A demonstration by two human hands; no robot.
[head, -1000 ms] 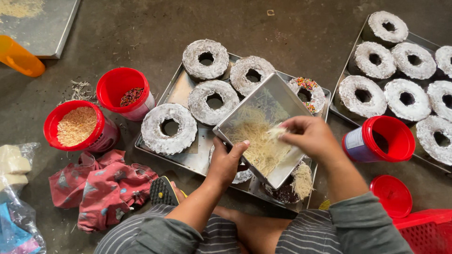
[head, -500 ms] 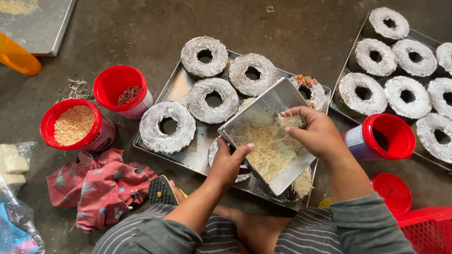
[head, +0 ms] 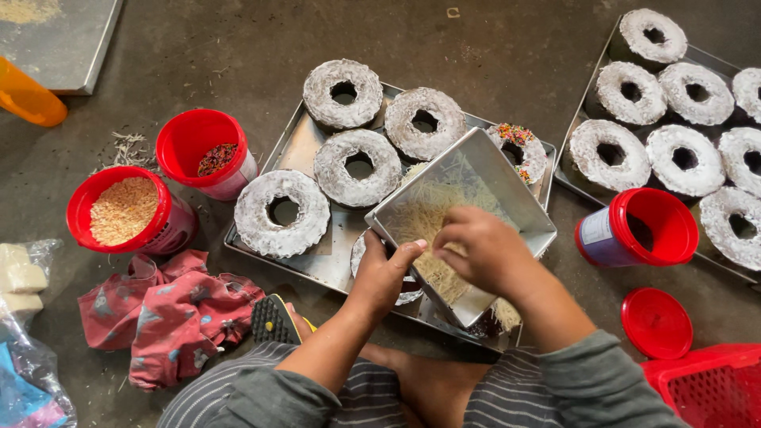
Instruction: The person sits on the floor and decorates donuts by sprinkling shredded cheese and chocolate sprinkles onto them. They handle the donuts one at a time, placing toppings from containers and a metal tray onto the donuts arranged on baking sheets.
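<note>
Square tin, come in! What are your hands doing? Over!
Left hand grips the square tin by its edge. Right hand reaches into the pale shreds. Iced ring cakes beneath.

A red round plastic tub with a blue-and-white paper label point(head: 596, 235) lies on the floor at right; clear plastic bags of white blocks point(head: 22, 277) sit far left.

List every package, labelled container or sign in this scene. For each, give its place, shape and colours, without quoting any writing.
Red plastic tub with a blue and white label: right of the person's right hand, round, open.
Red plastic tub of tan crumbs: left, round.
Red plastic tub of coloured sprinkles: behind it, round.
Clear plastic bag of pale blocks: far left edge.
No signs or screens.
</note>
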